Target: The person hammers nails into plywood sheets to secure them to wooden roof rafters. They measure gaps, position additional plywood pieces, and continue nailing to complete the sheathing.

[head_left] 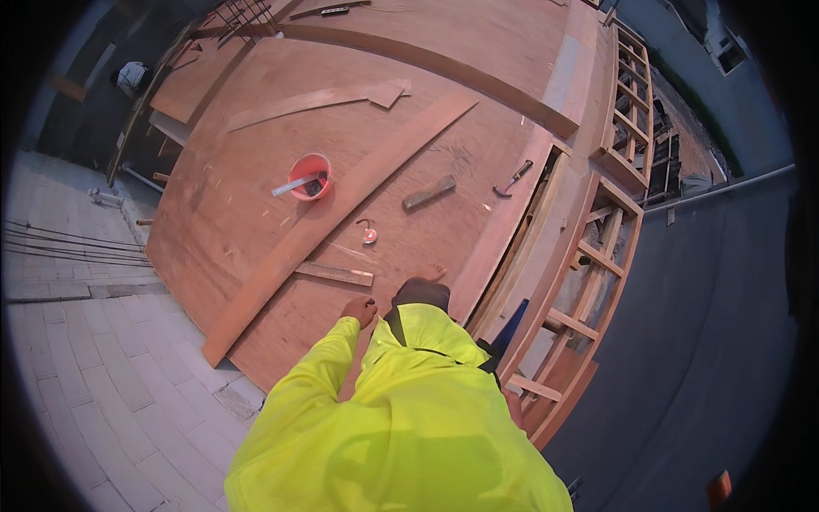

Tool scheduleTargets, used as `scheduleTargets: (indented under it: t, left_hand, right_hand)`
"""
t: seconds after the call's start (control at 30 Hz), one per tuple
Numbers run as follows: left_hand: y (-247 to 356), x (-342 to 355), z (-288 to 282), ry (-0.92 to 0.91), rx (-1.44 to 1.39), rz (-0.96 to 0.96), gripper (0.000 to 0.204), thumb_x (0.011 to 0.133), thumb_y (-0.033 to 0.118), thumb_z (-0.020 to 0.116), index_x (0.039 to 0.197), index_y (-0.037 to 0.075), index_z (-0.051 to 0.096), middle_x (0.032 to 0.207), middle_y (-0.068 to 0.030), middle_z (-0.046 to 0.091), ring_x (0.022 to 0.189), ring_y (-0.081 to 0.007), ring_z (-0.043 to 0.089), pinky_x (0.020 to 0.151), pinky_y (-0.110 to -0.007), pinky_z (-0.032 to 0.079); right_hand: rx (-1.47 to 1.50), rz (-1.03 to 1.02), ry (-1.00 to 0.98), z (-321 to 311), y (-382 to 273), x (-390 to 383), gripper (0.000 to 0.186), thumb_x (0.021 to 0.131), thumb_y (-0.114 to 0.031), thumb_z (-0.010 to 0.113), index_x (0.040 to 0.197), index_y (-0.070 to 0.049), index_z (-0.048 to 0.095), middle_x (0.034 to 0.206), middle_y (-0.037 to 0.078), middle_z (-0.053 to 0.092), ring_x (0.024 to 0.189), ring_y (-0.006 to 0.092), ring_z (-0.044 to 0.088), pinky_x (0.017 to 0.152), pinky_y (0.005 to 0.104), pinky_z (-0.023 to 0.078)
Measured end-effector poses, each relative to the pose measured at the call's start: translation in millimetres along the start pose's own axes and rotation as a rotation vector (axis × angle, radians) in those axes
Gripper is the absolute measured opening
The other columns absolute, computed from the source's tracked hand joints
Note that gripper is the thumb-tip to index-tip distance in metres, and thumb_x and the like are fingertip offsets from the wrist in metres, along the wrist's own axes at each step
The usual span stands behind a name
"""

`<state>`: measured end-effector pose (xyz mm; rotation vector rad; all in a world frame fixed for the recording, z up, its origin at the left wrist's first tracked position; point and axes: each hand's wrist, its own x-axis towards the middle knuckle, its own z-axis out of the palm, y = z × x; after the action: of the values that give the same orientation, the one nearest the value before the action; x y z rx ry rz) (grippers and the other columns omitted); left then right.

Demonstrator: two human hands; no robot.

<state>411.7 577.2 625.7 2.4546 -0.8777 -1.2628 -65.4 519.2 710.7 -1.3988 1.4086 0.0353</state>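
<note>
My left hand (362, 311) is closed just above the plywood deck (444, 218), its fingers curled; what they hold, if anything, is too small to make out. Near it lies a short wood offcut (337, 273). Only a sliver of my right hand (514, 408) shows beside my yellow sleeve, its fingers hidden. A small round red-and-white tape measure (368, 235) with a dark strap rests ahead of me. Beyond are a thick wood block (429, 194) and a claw hammer (514, 177) lying flat. Across the sheet runs a long plank (341, 218).
Left of the plank stands a red bucket (317, 167) with a pale flat stick in it. Thin wood strips (316, 100) lie farther off. Open timber frames (580, 324) line the right edge, above a dark drop. A paved surface (111, 375) lies lower at left.
</note>
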Motion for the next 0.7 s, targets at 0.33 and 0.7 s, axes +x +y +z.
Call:
scheduleTargets:
  t: [0.33, 0.7]
  left_hand:
    - [-29.5, 13.6, -13.9, -0.033, -0.078, -0.008, 0.045, 0.084, 0.031, 0.062, 0.118, 0.001, 0.068, 0.104, -0.022, 0.071, 0.1, -0.0346, 0.068, 0.089, -0.04, 0.052]
    - [-55.5, 12.5, -37.9, -0.041, 0.027, 0.008, 0.045, 0.085, 0.03, 0.061, 0.119, 0.001, 0.067, 0.114, -0.0226, 0.069, 0.107, -0.0352, 0.066, 0.095, -0.041, 0.051]
  right_hand:
    - [0.19, 0.019, -0.002, 31.2, -1.2, 4.2, 0.024, 0.089, -0.02, 0.065, 0.091, 0.004, 0.064, 0.077, 0.024, 0.063, 0.072, 0.0297, 0.066, 0.069, 0.0408, 0.047]
    - [0.156, 0.01, -0.031, 51.2, 16.5, 14.0, 0.022, 0.093, -0.021, 0.06, 0.09, 0.0, 0.065, 0.082, 0.025, 0.063, 0.076, 0.0393, 0.063, 0.068, 0.0425, 0.046]
